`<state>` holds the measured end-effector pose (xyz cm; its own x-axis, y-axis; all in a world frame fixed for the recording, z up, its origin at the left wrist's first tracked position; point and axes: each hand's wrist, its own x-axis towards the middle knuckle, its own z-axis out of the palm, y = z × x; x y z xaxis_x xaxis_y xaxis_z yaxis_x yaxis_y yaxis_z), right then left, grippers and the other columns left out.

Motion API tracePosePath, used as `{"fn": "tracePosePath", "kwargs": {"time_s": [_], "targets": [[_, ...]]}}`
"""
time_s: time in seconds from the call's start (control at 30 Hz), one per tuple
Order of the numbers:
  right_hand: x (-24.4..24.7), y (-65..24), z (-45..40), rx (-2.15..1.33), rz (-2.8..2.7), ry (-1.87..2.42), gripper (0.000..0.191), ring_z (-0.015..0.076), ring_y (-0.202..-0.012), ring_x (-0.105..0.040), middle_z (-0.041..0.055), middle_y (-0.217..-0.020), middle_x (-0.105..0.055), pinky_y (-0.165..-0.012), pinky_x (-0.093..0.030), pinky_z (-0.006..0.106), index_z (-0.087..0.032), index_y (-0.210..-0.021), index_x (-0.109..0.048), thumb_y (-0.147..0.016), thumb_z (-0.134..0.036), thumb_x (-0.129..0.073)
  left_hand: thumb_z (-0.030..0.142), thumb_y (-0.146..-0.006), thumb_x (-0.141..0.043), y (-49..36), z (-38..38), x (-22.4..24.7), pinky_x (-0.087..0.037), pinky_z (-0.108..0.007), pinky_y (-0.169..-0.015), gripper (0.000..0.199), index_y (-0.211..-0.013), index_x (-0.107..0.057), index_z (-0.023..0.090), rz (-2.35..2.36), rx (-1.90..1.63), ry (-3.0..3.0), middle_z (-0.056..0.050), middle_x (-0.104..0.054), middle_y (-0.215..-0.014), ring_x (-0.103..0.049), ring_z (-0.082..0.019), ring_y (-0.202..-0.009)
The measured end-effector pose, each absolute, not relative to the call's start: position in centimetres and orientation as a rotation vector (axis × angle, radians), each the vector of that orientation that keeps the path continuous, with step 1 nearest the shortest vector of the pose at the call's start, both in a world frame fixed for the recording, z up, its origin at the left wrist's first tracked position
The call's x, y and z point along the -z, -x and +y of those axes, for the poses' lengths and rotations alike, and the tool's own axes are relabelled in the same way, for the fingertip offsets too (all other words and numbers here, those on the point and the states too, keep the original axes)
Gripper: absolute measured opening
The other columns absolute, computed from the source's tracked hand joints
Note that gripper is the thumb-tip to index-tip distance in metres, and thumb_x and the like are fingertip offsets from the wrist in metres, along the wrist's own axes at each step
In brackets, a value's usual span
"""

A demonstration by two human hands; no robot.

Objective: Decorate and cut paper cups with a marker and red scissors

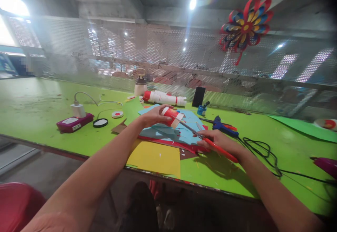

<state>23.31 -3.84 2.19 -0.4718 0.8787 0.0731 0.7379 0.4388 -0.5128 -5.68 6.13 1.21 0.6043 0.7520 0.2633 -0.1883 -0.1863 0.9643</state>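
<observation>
A red and white paper cup (pixel 172 117) is held in my left hand (pixel 156 116), its fingers wrapped round the cup's left side. My right hand (pixel 216 141) grips scissors with red handles (pixel 219 150). The scissors' blades point up and left and reach the cup's right edge. Whether they touch the cup is too small to tell. Beneath both hands lie light blue paper sheets (pixel 155 132) on red sheets, with a yellow sheet (pixel 155 157) nearer the table's front edge.
Right of the papers are a blue glue gun (pixel 219 125) with a black cable (pixel 259 147), a blue jar (pixel 202 110) and a phone (pixel 198 96). Behind lies a white and red tube (pixel 167 98). A purple power strip (pixel 75 122) sits at left. A red stool (pixel 19 207) stands below.
</observation>
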Motion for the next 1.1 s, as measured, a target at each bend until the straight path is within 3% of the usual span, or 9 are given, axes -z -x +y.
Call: {"fn": "tracePosePath", "kwargs": {"time_s": [0.2, 0.4, 0.7, 0.97, 1.1], "targets": [[-2.22, -23.50, -3.97, -0.671, -2.368, 1.357, 0.045, 0.0165, -0.070, -0.057, 0.0031, -0.080, -0.066, -0.063, -0.047, 0.030, -0.016, -0.108, -0.069, -0.086, -0.054, -0.060, 0.015, -0.067, -0.081, 5.41, 5.78, -1.49, -0.056, -0.030, -0.068, 0.062, -0.123, -0.054, 0.014, 0.504, -0.892, -1.556, -0.008, -0.067, -0.097, -0.065, -0.017, -0.080], [-1.52, -23.54, -4.00, -0.713, -2.357, 1.354, 0.041, 0.0111, -0.056, -0.054, -0.0025, -0.071, -0.061, -0.054, -0.045, 0.027, -0.015, -0.100, -0.066, -0.090, -0.054, -0.057, 0.017, -0.068, -0.081, 5.39, 5.29, -1.75, -0.056, -0.032, -0.071, 0.068, -0.128, -0.051, 0.013, 0.539, -0.895, -1.563, -0.011, -0.066, -0.103, -0.066, -0.019, -0.084], [-2.31, -22.83, -4.29, -0.632, -2.348, 1.387, 0.046, 0.0200, -0.069, -0.057, 0.0046, -0.083, -0.068, -0.062, -0.045, 0.032, -0.017, -0.104, -0.073, -0.084, -0.056, -0.059, 0.020, -0.067, -0.082, 5.46, 5.24, -1.72, -0.055, -0.033, -0.071, 0.068, -0.129, -0.051, 0.014, 0.557, -0.870, -1.570, -0.011, -0.066, -0.105, -0.065, -0.019, -0.085], [-2.22, -22.84, -4.24, -0.647, -2.342, 1.399, 0.050, 0.0162, -0.061, -0.056, 0.0016, -0.071, -0.066, -0.056, -0.043, 0.029, -0.015, -0.104, -0.072, -0.084, -0.059, -0.058, 0.018, -0.067, -0.082, 5.08, 5.17, -1.63, -0.055, -0.032, -0.072, 0.068, -0.128, -0.053, 0.015, 0.546, -0.861, -1.570, -0.011, -0.066, -0.107, -0.065, -0.019, -0.087], [-2.12, -23.01, -4.14, -0.632, -2.375, 1.374, 0.048, 0.0145, -0.063, -0.058, 0.0005, -0.075, -0.065, -0.059, -0.045, 0.030, -0.015, -0.102, -0.068, -0.086, -0.058, -0.059, 0.016, -0.067, -0.081, 5.04, 5.29, -1.46, -0.054, -0.031, -0.074, 0.066, -0.127, -0.054, 0.014, 0.542, -0.862, -1.554, -0.012, -0.066, -0.108, -0.065, -0.018, -0.087]]}}
